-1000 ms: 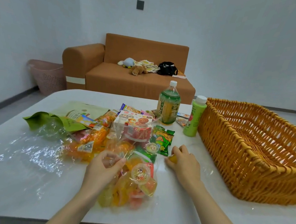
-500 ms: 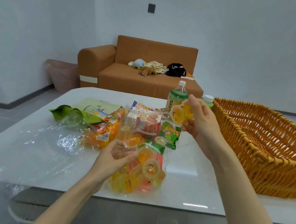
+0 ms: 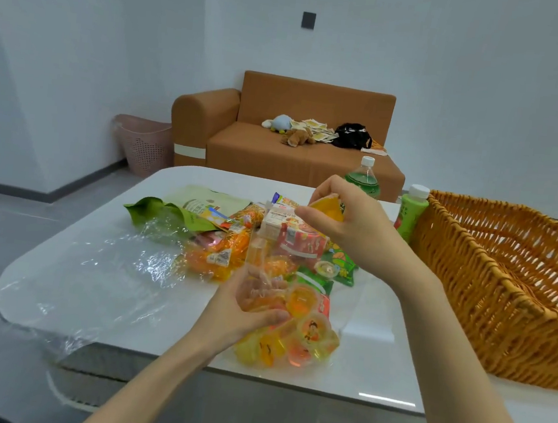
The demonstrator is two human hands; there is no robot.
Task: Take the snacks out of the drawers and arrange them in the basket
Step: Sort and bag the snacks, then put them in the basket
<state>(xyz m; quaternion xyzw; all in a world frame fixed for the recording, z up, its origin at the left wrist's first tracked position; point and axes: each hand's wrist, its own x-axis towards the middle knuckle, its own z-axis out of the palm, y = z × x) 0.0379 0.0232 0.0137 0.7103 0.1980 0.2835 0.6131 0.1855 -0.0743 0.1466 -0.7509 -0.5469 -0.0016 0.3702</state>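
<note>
Right hand (image 3: 354,234): I see it lifted above the snack pile, its fingers and thumb curled round an orange jelly cup (image 3: 330,208).

Orange jelly cup: held at the fingertips, clear of the table (image 3: 188,176) and not in the basket.

Left hand (image 3: 243,305): palm up at the near edge of the pile. Its fingers are curled into the crumpled top of a clear bag of jelly cups (image 3: 302,334), and I see them through the plastic.

Bag of jelly cups: it lies on the table just right of my left hand, with yellow, orange and pink cups inside.

Basket (image 3: 468,300): a woven orange one, standing on the table to the right of my right hand. The part of its inside that I can see holds nothing.

Bottles: a dark green bottle (image 3: 363,180) stands just behind my right hand. A pale green bottle (image 3: 409,214) stands between that hand and the basket, close against the basket's wall.

Under the right hand: a red-and-white box (image 3: 290,235) and a green packet (image 3: 342,268).

Left of the left hand: an orange snack bag (image 3: 218,255), a green pouch (image 3: 181,213) and crinkled clear film (image 3: 109,269) spread over the table.
</note>
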